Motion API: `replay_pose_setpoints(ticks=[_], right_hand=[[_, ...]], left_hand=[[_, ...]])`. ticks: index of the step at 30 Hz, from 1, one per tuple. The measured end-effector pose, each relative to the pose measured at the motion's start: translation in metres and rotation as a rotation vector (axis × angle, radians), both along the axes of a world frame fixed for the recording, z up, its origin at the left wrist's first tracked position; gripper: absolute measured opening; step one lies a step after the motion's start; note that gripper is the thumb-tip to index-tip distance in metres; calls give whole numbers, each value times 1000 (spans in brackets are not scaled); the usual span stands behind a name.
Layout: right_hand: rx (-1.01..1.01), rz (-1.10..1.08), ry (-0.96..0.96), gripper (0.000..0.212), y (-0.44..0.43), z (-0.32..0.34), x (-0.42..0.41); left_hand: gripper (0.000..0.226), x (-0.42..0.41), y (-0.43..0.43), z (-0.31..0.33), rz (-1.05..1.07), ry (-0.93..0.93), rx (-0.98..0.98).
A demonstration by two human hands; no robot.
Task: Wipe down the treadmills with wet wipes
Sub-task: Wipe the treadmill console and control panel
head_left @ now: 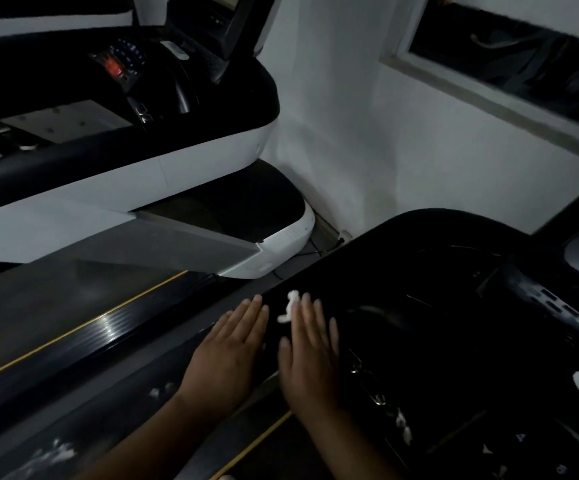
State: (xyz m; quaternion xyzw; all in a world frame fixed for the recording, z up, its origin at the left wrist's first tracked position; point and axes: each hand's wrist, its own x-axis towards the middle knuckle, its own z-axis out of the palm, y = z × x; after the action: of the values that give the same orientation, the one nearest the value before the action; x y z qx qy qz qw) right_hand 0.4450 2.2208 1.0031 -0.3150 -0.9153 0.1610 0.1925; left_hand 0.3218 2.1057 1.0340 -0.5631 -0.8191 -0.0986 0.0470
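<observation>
Pressing a white wipe (288,306) onto the black treadmill (419,268), the right hand (310,362) lies flat, grip open; the left hand (229,355) rests flat beside it, grip open too.

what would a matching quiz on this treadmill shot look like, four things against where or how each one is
Things:
1 left hand
2 wet wipe
3 red button
4 gold stripe

Descriptions:
a on the console of the far treadmill
b white and crumpled, at the fingertips of the right hand
c fingers straight, just left of the wipe
d runs along the black side rail

Pairs: 1-c; 2-b; 3-a; 4-d
</observation>
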Motion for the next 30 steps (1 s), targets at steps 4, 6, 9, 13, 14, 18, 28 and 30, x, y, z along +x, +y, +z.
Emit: replay_pose_setpoints(ticks=[4, 6, 9, 13, 14, 18, 28, 30], right_hand=[[-19, 2, -36, 60, -6, 9, -7], [58, 244, -85, 58, -16, 18, -10], [100, 247, -151, 65, 21, 33, -28], [68, 141, -135, 64, 13, 39, -19], [63, 227, -146, 62, -5, 38, -17], [141, 336, -133, 59, -28, 35, -21], [136, 333, -144, 64, -41, 34, -12], [86, 240, -135, 65, -46, 36, -4]], left_hand=[[60, 4, -2, 4, 31, 13, -43], [61, 7, -9, 8, 96, 12, -68], [65, 11, -33, 10, 251, 19, -93], [72, 18, -63, 5, 401, -9, -88], [72, 19, -65, 3, 417, -23, -82], [63, 27, -63, 0, 443, -1, -68], [75, 31, -62, 6, 426, -27, -77], [74, 29, -64, 5, 420, -28, -80]])
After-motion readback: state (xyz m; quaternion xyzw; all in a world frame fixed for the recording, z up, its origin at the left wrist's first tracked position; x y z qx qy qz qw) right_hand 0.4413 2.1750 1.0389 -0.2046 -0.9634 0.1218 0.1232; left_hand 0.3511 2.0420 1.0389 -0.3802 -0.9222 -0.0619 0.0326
